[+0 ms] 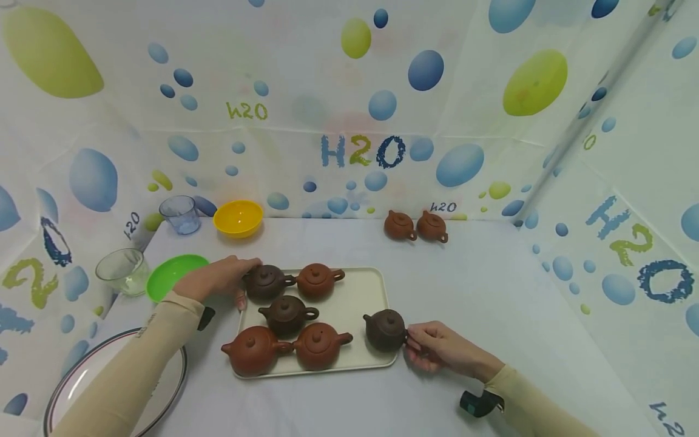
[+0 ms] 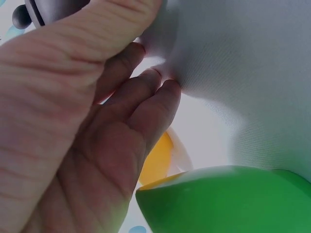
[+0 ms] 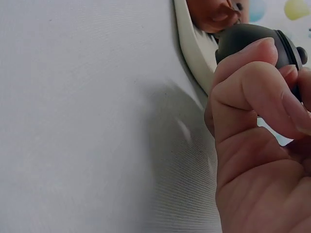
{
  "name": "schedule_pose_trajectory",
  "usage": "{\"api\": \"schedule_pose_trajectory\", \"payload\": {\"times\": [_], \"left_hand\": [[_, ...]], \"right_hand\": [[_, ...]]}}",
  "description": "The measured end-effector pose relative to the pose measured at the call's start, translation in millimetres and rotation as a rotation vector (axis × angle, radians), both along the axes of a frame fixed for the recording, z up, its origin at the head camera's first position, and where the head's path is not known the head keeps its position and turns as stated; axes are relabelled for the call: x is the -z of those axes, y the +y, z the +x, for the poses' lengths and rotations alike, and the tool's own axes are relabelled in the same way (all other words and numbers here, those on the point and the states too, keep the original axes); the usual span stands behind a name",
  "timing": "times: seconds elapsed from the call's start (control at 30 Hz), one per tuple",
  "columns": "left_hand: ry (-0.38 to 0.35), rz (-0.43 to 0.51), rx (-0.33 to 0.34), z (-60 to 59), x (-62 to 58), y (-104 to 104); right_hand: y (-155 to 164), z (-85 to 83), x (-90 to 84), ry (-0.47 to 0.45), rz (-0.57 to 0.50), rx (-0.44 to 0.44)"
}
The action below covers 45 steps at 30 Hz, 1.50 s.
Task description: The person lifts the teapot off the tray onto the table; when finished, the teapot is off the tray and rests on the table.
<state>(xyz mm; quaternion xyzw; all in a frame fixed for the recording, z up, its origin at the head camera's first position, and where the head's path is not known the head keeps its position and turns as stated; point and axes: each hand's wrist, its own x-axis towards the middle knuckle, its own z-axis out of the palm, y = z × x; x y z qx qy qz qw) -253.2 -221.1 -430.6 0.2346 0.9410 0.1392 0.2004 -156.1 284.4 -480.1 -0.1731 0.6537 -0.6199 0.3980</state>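
Observation:
Several teapots sit on a cream tray [image 1: 363, 282]. At its back left corner, my left hand [image 1: 218, 280] holds a dark brown teapot [image 1: 266, 284] by its left side, where the spout is hidden. In the left wrist view, that teapot [image 2: 58, 7] shows behind the thumb. My right hand [image 1: 445, 350] pinches the handle of another dark brown teapot [image 1: 385, 331] at the tray's right end. A third dark teapot [image 1: 287, 315] stands mid-left, between a reddish-brown teapot [image 1: 318, 281] behind and two more reddish-brown teapots [image 1: 253, 352] in front.
Two small reddish-brown teapots [image 1: 400, 225] stand at the back. On the left are a green bowl [image 1: 173, 274], a yellow bowl [image 1: 238, 219], a clear glass bowl [image 1: 121, 271] and a bluish glass [image 1: 181, 214]. A large rimmed plate [image 1: 164, 388] lies under the left forearm.

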Motion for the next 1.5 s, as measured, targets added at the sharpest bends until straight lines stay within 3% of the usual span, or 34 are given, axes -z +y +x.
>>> {"api": "schedule_pose_trajectory", "payload": {"times": [0.2, 0.57, 0.77, 1.0, 1.13, 1.5], "left_hand": [[-0.008, 0.008, -0.003, -0.5, 0.4, 0.7], [-0.023, -0.012, -0.018, -3.0, 1.4, 1.9], [-0.031, 0.004, -0.02, -3.5, 0.9, 1.7], [-0.038, -0.004, -0.027, -1.4, -1.0, 2.8], [-0.034, -0.012, -0.033, -0.4, -1.4, 2.2], [-0.02, 0.008, -0.019, 0.9, -0.9, 1.2]], "right_hand": [[9.6, -2.1, -2.0, -0.006, 0.002, 0.051], [33.6, -4.7, 0.8, 0.021, 0.094, 0.222], [44.0, -7.3, 0.4, 0.019, 0.131, 0.387], [53.9, -13.4, -3.5, -0.051, 0.173, 0.598], [58.7, -19.4, -7.4, -0.081, 0.146, 0.694], [84.0, -47.4, -13.8, -0.149, 0.017, 0.85]]}}
